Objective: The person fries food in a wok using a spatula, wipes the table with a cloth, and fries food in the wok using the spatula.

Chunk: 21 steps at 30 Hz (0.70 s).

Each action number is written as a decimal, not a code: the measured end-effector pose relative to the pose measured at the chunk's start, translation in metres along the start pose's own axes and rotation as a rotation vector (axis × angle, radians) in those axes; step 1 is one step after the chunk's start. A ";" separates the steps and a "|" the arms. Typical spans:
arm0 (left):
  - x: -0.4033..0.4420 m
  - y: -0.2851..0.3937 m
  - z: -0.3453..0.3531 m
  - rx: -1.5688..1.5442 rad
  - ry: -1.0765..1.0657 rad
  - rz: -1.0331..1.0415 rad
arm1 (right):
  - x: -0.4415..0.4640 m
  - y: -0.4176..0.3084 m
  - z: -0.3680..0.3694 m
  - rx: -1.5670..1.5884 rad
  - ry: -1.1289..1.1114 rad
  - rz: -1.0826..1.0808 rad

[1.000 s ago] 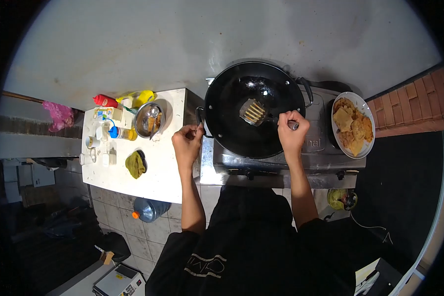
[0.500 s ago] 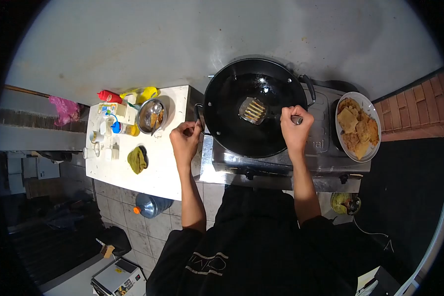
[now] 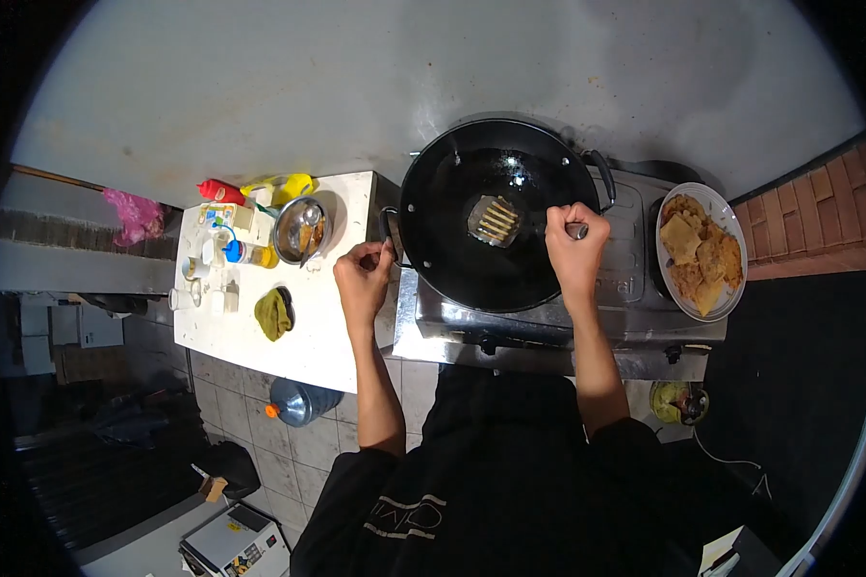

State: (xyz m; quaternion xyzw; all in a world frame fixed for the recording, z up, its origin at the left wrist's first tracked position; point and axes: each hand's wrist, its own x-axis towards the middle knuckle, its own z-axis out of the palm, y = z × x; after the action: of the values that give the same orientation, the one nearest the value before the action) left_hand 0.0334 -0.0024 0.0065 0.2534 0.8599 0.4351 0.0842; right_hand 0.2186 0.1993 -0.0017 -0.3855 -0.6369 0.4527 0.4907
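Observation:
A black wok [image 3: 462,274] sits on the stove, its inside shiny with oil at the bottom. In my right hand [image 3: 577,248] is the handle of a slotted spatula [image 3: 496,221], fingers wrapped round it in a fist. The spatula's flat metal head lies low inside the wok, with light showing through its slots. My left hand [image 3: 364,281] is closed at the wok's left side, its fingertips pinched on the wok's loop handle [image 3: 388,229]. Part of that handle is hidden by the fingers.
Right of the wok, a white plate [image 3: 738,204] holds fried pieces. The steel stove [image 3: 548,332] has front knobs. On the white table [image 3: 318,346] at left are a metal bowl [image 3: 284,245], a green cloth [image 3: 273,314], bottles and jars. A water jug [image 3: 303,402] lies below.
The whole view has shifted slightly, with things sitting a little lower and further right. Both hands keep their hold; the spatula has barely moved in the wok.

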 end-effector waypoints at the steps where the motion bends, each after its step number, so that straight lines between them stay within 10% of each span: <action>1: 0.001 -0.004 0.002 -0.012 0.019 0.010 | 0.001 -0.001 0.000 -0.009 -0.008 -0.007; 21: 0.000 -0.001 0.001 0.041 0.044 0.035 | 0.011 0.006 -0.005 -0.024 -0.057 0.043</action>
State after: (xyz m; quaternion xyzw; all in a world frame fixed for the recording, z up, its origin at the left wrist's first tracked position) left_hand 0.0334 -0.0022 0.0056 0.2603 0.8657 0.4244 0.0525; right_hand 0.2212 0.2121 -0.0042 -0.3918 -0.6474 0.4663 0.4582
